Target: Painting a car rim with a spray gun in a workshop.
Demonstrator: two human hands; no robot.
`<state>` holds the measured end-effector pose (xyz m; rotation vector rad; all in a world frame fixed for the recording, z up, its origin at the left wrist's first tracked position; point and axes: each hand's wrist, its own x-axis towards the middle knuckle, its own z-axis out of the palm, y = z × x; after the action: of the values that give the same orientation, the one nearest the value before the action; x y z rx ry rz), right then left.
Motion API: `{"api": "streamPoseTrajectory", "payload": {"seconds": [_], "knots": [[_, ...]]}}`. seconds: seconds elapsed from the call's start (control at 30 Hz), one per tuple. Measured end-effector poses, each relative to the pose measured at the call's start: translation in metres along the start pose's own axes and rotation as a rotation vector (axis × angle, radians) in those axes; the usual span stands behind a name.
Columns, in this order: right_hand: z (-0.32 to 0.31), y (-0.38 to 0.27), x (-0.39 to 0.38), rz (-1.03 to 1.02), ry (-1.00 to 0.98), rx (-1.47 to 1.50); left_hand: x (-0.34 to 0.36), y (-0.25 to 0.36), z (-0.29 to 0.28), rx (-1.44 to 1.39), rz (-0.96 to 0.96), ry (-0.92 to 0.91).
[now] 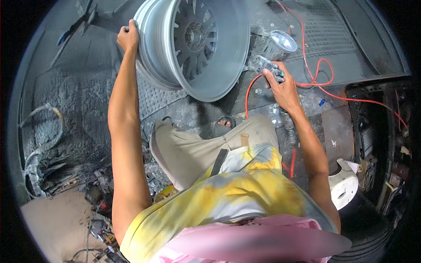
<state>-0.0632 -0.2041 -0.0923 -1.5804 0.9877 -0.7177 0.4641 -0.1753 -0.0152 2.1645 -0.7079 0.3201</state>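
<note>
The wheel rim (195,37), left of the right edge of the floor (312,105), is being held by the left hand (128,37), its open side facing the spray gun (264,63) being gripped by the right hand (283,83).

Head-worn wide view, downward, close — dark rim rather unclear.

No text, label, brand, number or sign can be read.
</note>
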Motion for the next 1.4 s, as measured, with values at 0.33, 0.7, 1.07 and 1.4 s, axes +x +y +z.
{"api": "streamPoseTrajectory", "payload": {"seconds": [0.33, 0.7, 1.07, 1.4], "knots": [[-0.051, 0.119, -0.070, 0.079, 0.377, -0.108, -0.003, 0.031, 0.020, -0.005, 0.079, -0.222], [-0.070, 0.255, -0.108, 0.400, 0.497, 0.017, -0.007, 0.085, 0.077, 0.156, 0.227, -0.185], [-0.088, 0.350, -0.082, 0.194, 0.691, -0.017, 0.023, 0.105, 0.085, 0.215, 0.262, -0.262], [-0.109, 0.375, -0.100, 0.444, 0.634, 0.304, 0.028, 0.109, 0.091, 0.251, 0.280, -0.250]]}}
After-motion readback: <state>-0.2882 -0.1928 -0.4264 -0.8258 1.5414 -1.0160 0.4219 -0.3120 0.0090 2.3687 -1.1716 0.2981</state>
